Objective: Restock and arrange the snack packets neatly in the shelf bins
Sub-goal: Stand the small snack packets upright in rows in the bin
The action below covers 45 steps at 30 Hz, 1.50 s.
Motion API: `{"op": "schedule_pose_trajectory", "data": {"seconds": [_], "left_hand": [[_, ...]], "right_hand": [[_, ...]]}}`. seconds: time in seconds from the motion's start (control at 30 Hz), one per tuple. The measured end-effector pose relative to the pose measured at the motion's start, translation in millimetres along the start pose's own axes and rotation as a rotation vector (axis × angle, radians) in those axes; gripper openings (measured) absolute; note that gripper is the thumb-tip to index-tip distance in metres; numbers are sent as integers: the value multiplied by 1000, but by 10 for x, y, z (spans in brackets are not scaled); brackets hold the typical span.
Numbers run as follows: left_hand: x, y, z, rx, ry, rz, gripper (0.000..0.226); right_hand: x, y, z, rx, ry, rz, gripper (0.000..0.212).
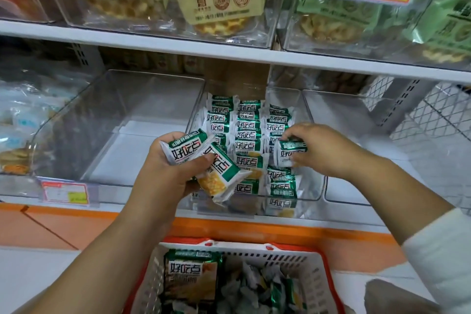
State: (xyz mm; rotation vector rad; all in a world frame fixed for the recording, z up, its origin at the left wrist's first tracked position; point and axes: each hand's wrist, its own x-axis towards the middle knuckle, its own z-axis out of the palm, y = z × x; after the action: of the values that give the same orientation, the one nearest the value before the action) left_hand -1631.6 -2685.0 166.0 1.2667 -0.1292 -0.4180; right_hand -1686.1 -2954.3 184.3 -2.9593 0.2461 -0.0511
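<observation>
A white shelf board (229,55) runs across the upper part, with slotted metal uprights (405,99) below it (one at each side). White wire mesh (438,109) backs the right side. An orange strip (280,228) edges the lower shelf front under even light.

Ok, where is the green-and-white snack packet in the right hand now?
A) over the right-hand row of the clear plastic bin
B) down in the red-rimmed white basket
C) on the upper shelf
A: the right hand pinches the green-and-white snack packet just above the right-hand row in the clear plastic bin.
</observation>
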Motion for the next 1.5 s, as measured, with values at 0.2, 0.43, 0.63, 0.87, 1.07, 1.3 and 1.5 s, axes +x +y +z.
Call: {"op": "schedule_pose_trajectory", "data": {"seconds": [0.2, 0.43, 0.63, 0.87, 1.07, 1.3, 1.5], "left_hand": [[36, -6, -21, 27, 2, -2, 43], [-11, -27, -16, 52, -2, -25, 43], [-79, -69, 56, 14, -20, -52, 43], [-210, -96, 240, 11, -72, -57, 44], [-117, -110, 133, 74, -3, -85, 32], [-70, -122, 79, 121, -33, -105, 32], [-70, -94, 102, 114, -94, -159, 29]], "right_hand": [[142, -26, 151, -113, -97, -43, 40], [118, -80, 278, -292, 7, 12, 37], [-371, -501, 205, 323, 268, 125, 20], [-745, -913, 221, 838, 46, 132, 34], [-494, -178, -62, 503, 67, 130, 37], [-130, -60, 116, -225, -109, -63, 47], [-156, -72, 271, -294, 7, -46, 44]]}}
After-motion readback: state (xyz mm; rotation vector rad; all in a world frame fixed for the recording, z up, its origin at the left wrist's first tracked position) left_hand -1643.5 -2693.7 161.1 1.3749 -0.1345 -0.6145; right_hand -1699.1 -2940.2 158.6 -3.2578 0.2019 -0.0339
